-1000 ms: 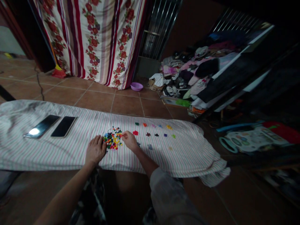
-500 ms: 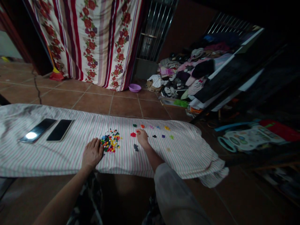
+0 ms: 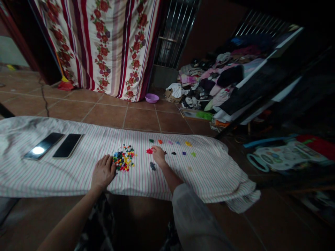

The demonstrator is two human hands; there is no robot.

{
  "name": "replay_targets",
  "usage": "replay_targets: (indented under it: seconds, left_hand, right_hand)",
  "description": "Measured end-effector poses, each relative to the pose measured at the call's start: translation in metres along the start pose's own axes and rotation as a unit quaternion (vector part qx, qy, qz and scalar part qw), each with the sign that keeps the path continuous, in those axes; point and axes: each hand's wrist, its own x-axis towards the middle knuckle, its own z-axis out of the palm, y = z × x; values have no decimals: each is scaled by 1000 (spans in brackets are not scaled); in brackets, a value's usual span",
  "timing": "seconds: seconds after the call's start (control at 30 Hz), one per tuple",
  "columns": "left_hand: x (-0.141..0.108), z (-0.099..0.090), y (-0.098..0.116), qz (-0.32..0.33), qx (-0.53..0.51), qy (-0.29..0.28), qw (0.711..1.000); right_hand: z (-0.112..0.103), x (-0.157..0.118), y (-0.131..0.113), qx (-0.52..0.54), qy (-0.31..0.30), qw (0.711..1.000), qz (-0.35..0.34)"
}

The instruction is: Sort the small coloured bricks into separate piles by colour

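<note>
A mixed heap of small coloured pieces lies on the striped cloth. My left hand rests flat at the heap's left edge, fingers stretched out. To the right, my right hand pinches at the edge of a small red cluster; what sits between its fingertips is hidden. Around it are little single-colour groups: green, orange, pink, yellow, black, purple, light green and dark grey.
Two phones lie on the cloth at the left, one reflecting a light. Beyond the cloth stand a purple basin and a large pile of clothes on the tiled floor. A floral curtain hangs behind.
My right hand's fingertips have come slightly closer to the red cluster. My left hand stays in place beside the heap. The view has shifted slightly.
</note>
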Motion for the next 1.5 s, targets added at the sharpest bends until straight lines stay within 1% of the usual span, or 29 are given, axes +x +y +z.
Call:
replay_targets:
  seconds: [0.1,0.23,0.4,0.5,0.6,0.7,0.9,1.0,1.1,1.23,1.33,1.4,1.5]
  left_hand:
    - [0,2,0,-2,10,3,1000]
    - [0,2,0,-5,22,-5,1000]
    - [0,0,0,-8,10,-13,1000]
    - [0,-1,2,-18,5,-4,1000]
    - [1,-2,3,-26,5,-1,1000]
    - [1,-3,4,-29,1,-4,1000]
    - [2,-4,5,-30,3,-9,1000]
    - [2,-4,5,-25,9,-10,1000]
    - [2,-3,5,-22,10,-17,1000]
    - [2,-3,6,-28,3,-13,1000]
    - [3,-4,7,-27,2,-9,1000]
    - [3,-4,7,-27,4,-8,1000]
    - [2,-4,7,-31,8,-3,999]
  right_hand:
    - [-1,-1,-1,-6,-1,1000,2]
    - [-4,-3,-1,8,-9,1000,-14]
    - [-9,-7,-2,-4,-3,1000,-20]
    - [-12,-10,-7,-23,11,999,-20]
    - [-12,-14,-17,-31,16,999,-40]
    - [-5,-22,-29,-37,-11,996,-80]
    - [19,-38,-55,-66,-120,978,-158]
    - [27,-40,-68,-94,-156,967,-178]
    - [30,-40,-79,-135,-181,956,-188]
    - [29,-43,-90,-197,-202,943,-177]
    - [28,-45,-94,-208,-212,938,-181]
    - [29,-45,-94,-196,-206,941,-183]
    - [31,-46,-90,-167,-179,952,-183]
